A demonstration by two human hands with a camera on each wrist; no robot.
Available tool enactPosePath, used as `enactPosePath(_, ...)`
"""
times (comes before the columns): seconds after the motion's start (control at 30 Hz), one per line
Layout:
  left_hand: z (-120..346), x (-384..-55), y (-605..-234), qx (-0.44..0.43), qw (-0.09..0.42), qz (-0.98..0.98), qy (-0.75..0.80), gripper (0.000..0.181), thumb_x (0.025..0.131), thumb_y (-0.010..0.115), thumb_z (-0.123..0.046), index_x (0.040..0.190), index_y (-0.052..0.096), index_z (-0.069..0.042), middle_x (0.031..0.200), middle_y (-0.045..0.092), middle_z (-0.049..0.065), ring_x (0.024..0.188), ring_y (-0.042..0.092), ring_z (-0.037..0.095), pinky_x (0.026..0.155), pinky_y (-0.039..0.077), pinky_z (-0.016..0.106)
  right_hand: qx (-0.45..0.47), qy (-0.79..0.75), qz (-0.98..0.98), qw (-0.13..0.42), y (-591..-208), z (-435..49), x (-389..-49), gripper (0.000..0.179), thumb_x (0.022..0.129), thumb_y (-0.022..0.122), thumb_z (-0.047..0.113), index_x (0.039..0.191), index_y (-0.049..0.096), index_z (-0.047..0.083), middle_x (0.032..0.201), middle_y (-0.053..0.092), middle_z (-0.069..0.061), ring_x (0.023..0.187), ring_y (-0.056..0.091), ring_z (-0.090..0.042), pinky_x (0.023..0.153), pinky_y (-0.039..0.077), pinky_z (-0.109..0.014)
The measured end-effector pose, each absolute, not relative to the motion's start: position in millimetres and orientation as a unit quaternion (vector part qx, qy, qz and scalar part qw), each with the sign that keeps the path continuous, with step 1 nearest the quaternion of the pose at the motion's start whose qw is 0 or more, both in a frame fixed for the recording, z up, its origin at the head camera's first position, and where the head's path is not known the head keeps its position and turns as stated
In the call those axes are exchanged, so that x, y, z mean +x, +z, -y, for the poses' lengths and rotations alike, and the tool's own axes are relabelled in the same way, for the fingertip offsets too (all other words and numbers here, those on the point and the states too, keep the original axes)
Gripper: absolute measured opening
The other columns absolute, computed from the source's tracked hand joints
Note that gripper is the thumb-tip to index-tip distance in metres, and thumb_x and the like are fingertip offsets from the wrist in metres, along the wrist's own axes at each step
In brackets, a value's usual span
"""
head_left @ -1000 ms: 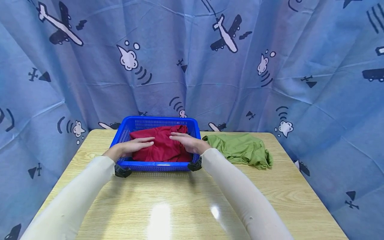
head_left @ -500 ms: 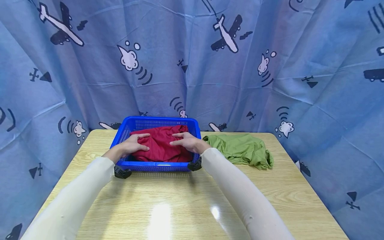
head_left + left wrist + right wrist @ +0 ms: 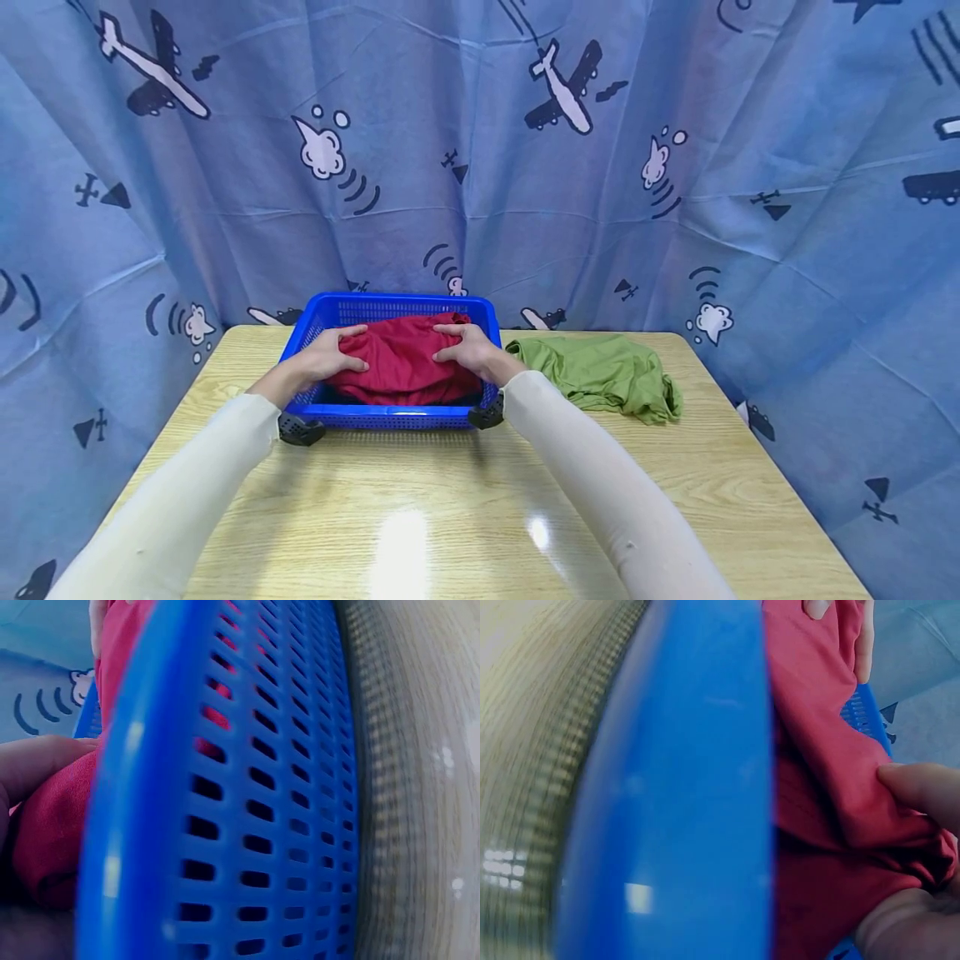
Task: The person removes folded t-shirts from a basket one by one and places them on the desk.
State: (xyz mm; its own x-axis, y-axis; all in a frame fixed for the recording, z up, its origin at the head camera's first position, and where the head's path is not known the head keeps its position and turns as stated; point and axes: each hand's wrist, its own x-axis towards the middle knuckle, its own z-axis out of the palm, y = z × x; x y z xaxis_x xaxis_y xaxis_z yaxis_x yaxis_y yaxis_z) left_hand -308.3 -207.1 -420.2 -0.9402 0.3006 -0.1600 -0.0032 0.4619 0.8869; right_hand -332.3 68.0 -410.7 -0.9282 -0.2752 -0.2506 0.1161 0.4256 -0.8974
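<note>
A crumpled red cloth (image 3: 401, 358) lies in a blue perforated plastic basket (image 3: 397, 417). My left hand (image 3: 324, 355) grips the cloth's left side, its thumb and index finger spread over the top. In the left wrist view the thumb (image 3: 45, 761) presses on a red fold, partly hidden behind the basket's rim. At the opposite side my right hand (image 3: 474, 348) holds the cloth, and the right wrist view shows a bunched fold between its thumb and fingers (image 3: 926, 787). Most fingers of both hands are hidden under the fabric.
To the right of the basket a crumpled green cloth (image 3: 600, 375) lies on the light wooden table (image 3: 450, 500). A blue curtain (image 3: 480, 167) printed with airplanes hangs behind the table and along its sides. Black wrist cameras (image 3: 302, 429) overhang the basket's front rim.
Both hands went from straight fingers over the red cloth to gripping its two sides. The left hand shifted slightly outward, and the cloth's front edge is drawn up a little.
</note>
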Motion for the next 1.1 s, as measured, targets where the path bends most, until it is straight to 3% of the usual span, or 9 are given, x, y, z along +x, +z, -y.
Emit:
enactPosePath(0.17,208,-306,-412,0.087,0.148,-0.839,0.516,0.086,0.089,0.071,-0.008,0.161,0.023,-0.006,0.150,0.050,0.025,0.112,0.060,0.016,0.081,0.051,0.015,-0.042,-0.552,-0.813,0.182,-405,-71,-333,0.067,0.085,0.075,0.000,0.147,0.056,0.019,0.148,0.053,-0.012,0.091,0.062,-0.014,0.071,0.053,-0.021)
enactPosePath(0.3,210,-305,-404,0.076,0.152,-0.829,0.533,0.086,0.090,0.070,-0.007,0.162,0.023,-0.009,0.149,0.050,0.026,0.095,0.065,0.010,0.075,0.055,0.019,-0.043,-0.567,-0.802,0.183,-399,-72,-334,0.068,0.085,0.074,-0.001,0.147,0.055,0.020,0.133,0.064,-0.013,0.082,0.064,-0.012,0.068,0.055,-0.021)
enactPosePath(0.43,210,-305,-393,0.071,0.150,-0.818,0.551,0.086,0.091,0.070,-0.006,0.162,0.023,-0.013,0.146,0.050,0.026,0.080,0.067,0.006,0.069,0.058,0.022,-0.051,-0.582,-0.792,0.177,-392,-75,-337,0.067,0.087,0.071,-0.003,0.148,0.054,0.020,0.142,0.057,-0.011,0.091,0.061,-0.012,0.072,0.052,-0.019)
enactPosePath(0.63,207,-305,-376,0.075,0.132,-0.805,0.574,0.085,0.091,0.069,-0.003,0.162,0.025,-0.016,0.149,0.048,0.023,0.089,0.064,0.002,0.073,0.057,0.018,-0.054,-0.617,-0.764,0.179,-377,-80,-338,0.068,0.089,0.066,-0.007,0.151,0.050,0.017,0.160,0.034,-0.008,0.116,0.050,-0.017,0.084,0.046,-0.020)
enactPosePath(0.93,201,-303,-357,0.078,0.123,-0.787,0.599,0.086,0.091,0.067,-0.003,0.163,0.023,-0.019,0.155,0.044,0.018,0.096,0.061,0.002,0.078,0.056,0.016,-0.051,-0.624,-0.760,0.175,-359,-88,-335,0.067,0.091,0.067,-0.002,0.151,0.051,0.023,0.161,0.038,-0.003,0.115,0.054,-0.018,0.083,0.050,-0.022)
enactPosePath(1.1,198,-301,-348,0.086,0.117,-0.777,0.612,0.086,0.091,0.067,-0.003,0.163,0.024,-0.021,0.153,0.045,0.018,0.093,0.064,0.000,0.078,0.057,0.016,-0.052,-0.638,-0.748,0.173,-346,-92,-332,0.067,0.092,0.066,-0.002,0.151,0.050,0.025,0.155,0.047,-0.006,0.113,0.057,-0.018,0.079,0.053,-0.019)
